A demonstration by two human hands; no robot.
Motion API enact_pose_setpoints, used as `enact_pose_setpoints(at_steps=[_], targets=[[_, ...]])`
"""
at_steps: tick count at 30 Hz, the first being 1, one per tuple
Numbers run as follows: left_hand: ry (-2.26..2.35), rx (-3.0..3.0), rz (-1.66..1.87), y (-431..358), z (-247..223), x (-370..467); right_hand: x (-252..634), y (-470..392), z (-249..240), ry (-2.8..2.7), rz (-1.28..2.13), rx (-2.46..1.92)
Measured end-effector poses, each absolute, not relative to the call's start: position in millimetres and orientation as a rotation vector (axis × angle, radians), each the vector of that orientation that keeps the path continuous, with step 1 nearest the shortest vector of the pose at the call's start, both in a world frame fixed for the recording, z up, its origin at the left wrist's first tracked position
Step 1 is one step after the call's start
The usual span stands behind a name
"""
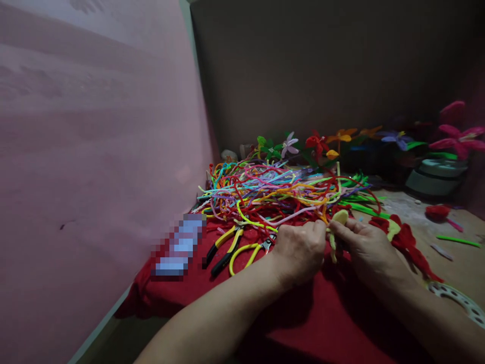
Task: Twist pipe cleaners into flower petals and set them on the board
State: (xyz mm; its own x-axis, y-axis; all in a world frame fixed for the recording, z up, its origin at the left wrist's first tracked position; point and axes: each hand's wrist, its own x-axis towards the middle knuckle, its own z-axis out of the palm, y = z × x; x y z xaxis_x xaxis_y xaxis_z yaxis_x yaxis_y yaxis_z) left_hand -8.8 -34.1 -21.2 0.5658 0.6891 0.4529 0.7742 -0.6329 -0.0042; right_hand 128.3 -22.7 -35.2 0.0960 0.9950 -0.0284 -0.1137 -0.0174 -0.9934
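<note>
A pale yellow pipe-cleaner piece [340, 217] is held between my two hands, its rounded, petal-like end up and a short tail hanging below. My left hand [299, 248] is closed in a fist against it, the fingertips mostly hidden. From the other side, my right hand [367, 250] pinches it between thumb and fingers. Just beyond lies a tangled heap of coloured pipe cleaners [273, 189]. Yellow-and-black pliers [227, 247] and a yellow-handled cutting tool [246, 255] rest left of my left hand. Red fuzzy petals [411, 247] with a pale yellow part lie beside my right hand.
Red cloth [212, 298] covers the near table. A pixelated rectangle [180, 247] lies at its left, near the pink wall [94, 177]. Finished fuzzy flowers [316, 144] stand at the back. A lidded round container [435, 177] and a white ring with holes [458, 301] are on the right.
</note>
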Motion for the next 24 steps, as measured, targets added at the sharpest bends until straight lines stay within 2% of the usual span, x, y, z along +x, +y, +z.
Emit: enact_pose_setpoints(at_steps=[5,9,15,19,24], targets=[[-1.346,-2.592,-0.576,-34.0,-16.6,-9.8,128.6,-25.9,-35.9,-1.025,1.289,-1.177],[-1.521,-2.544,-0.592,-40.5,5.1,-35.9,129.6,-25.4,-37.0,-0.958,1.316,-1.204],[-1.893,-2.028,-0.154,-59.4,32.8,-136.2,126.6,-24.8,-34.8,-0.955,1.334,-1.166],[-1.93,-1.938,0.15,-51.6,21.4,-183.9,122.1,-27.7,-30.4,-0.95,1.327,-1.155],[-1.988,-1.888,0.275,-37.7,5.6,-190.4,123.5,-26.9,-31.4,-0.954,1.309,-1.154]])
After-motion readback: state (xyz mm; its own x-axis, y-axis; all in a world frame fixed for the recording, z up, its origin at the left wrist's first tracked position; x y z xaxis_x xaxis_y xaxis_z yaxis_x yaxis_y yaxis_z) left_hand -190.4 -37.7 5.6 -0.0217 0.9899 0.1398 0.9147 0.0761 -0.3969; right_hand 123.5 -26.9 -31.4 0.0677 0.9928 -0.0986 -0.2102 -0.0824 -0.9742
